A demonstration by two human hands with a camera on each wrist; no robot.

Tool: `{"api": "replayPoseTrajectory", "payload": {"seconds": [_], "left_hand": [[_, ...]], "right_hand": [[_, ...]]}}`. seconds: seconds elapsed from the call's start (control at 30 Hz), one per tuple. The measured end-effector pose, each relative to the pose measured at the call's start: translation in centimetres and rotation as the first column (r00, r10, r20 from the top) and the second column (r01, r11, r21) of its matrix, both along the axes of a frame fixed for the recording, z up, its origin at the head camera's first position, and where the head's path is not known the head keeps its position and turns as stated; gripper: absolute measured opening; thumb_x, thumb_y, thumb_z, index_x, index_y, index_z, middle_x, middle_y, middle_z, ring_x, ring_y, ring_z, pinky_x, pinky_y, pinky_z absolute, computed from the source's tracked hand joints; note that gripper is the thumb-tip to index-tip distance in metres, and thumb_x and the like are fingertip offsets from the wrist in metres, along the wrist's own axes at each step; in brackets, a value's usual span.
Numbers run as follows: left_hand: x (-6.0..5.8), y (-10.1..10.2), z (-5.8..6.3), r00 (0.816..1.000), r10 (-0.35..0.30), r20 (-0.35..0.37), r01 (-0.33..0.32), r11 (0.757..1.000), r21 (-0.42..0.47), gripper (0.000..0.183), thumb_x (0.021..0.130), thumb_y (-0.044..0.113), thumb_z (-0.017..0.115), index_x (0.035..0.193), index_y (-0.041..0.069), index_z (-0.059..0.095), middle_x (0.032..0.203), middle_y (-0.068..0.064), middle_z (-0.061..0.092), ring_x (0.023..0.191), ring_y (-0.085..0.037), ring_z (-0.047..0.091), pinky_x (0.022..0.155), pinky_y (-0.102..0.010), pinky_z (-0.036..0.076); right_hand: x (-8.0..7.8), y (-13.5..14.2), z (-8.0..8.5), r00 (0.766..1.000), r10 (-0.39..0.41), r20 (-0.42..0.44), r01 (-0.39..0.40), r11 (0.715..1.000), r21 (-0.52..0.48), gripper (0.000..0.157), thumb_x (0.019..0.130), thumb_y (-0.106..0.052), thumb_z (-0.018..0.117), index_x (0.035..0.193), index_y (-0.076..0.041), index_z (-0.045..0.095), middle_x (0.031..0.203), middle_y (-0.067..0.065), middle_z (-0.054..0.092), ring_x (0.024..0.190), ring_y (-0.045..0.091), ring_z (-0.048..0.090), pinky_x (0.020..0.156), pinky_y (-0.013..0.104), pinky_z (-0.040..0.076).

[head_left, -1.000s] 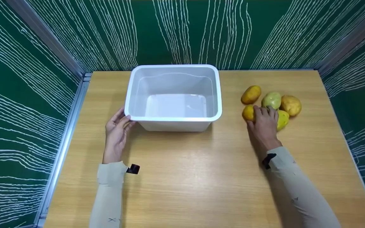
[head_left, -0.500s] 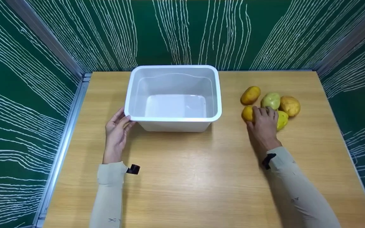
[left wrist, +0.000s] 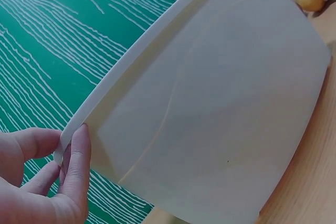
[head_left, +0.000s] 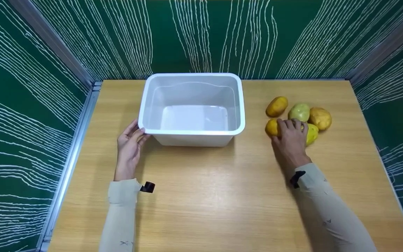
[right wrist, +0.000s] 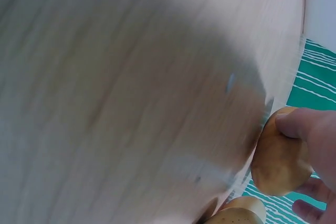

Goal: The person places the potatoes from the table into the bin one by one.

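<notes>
My left hand [head_left: 128,148] pinches the rim of a white plastic bin [head_left: 192,140] at its near left corner. In the left wrist view, the thumb and fingers [left wrist: 79,166] of that hand lie on both sides of the rim. On the right, my right hand [head_left: 292,141] grips a smooth yellow-orange mango [head_left: 272,127]. The right wrist view shows the thumb on top of this mango [right wrist: 278,156] and fingers behind it. A speckled yellow fruit [head_left: 312,133] sits just right of the hand, partly hidden by it. Beyond the fingers lies a pale green fruit [head_left: 298,112].
Another oval yellow mango [head_left: 277,106] lies behind the held one, and a rounder yellow fruit [head_left: 320,118] rests at the right of the group. The bin stands at the back of the wooden table [head_left: 201,196]. Green walls [head_left: 219,38] with white lines enclose three sides.
The held mango has shifted slightly to the left in the right hand's grip. My left hand stays at the bin's rim.
</notes>
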State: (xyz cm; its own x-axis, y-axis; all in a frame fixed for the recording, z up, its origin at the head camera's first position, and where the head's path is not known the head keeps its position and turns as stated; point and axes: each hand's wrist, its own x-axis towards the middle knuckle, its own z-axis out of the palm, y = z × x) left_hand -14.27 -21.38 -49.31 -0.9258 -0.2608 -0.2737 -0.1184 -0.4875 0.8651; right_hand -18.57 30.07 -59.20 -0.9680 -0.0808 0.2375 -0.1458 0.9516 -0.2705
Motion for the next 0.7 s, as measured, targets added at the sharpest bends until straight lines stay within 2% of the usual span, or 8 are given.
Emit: {"api": "replayPoseTrajectory", "payload": {"seconds": [0.13, 0.37, 0.6, 0.7], "left_hand": [[0.0, -0.1, -0.1, 1.0, -0.002, 0.001, 0.002, 1.0, -0.004, 0.059, 0.102, -0.014, 0.055, 0.158, -0.003, 0.042, 0.142, -0.015, 0.053, 0.104, -0.021, 0.071, 0.093, -0.025, 0.065], [0.3, -0.2, -0.1, 0.999, -0.035, -0.032, 0.034, 0.999, -0.032, 0.056, 0.104, -0.013, 0.052, 0.158, -0.006, 0.039, 0.138, -0.016, 0.051, 0.101, -0.018, 0.069, 0.085, -0.02, 0.065], [0.2, -0.1, 0.0, 0.999, -0.029, -0.016, 0.028, 0.999, -0.028, 0.057, 0.103, -0.014, 0.053, 0.157, -0.006, 0.04, 0.14, -0.015, 0.052, 0.104, -0.019, 0.068, 0.088, -0.022, 0.065], [0.1, -0.1, 0.1, 1.0, -0.026, -0.005, 0.026, 0.999, -0.032, 0.056, 0.103, -0.013, 0.053, 0.157, -0.005, 0.04, 0.144, -0.017, 0.05, 0.105, -0.018, 0.068, 0.088, -0.022, 0.065]], "right_hand": [[0.0, -0.2, 0.4, 1.0, -0.003, 0.0, 0.003, 1.0, -0.012, 0.059, 0.094, -0.02, 0.079, 0.143, 0.001, 0.056, 0.136, 0.028, 0.06, 0.136, 0.049, 0.042, 0.122, 0.073, 0.024], [-0.1, -0.3, 1.1, 0.993, 0.043, -0.109, -0.045, 0.999, -0.016, 0.058, 0.089, -0.017, 0.083, 0.139, 0.002, 0.061, 0.129, 0.029, 0.065, 0.127, 0.052, 0.05, 0.115, 0.07, 0.032], [-0.1, -0.8, 2.2, 0.996, 0.056, -0.071, -0.059, 0.997, -0.04, 0.058, 0.094, -0.021, 0.079, 0.143, 0.001, 0.057, 0.135, 0.028, 0.062, 0.129, 0.05, 0.048, 0.12, 0.066, 0.029], [-0.1, -1.1, 2.8, 0.994, 0.072, -0.083, -0.075, 0.996, -0.037, 0.058, 0.095, -0.024, 0.078, 0.144, 0.001, 0.057, 0.135, 0.028, 0.062, 0.129, 0.05, 0.048, 0.122, 0.063, 0.029]]}}
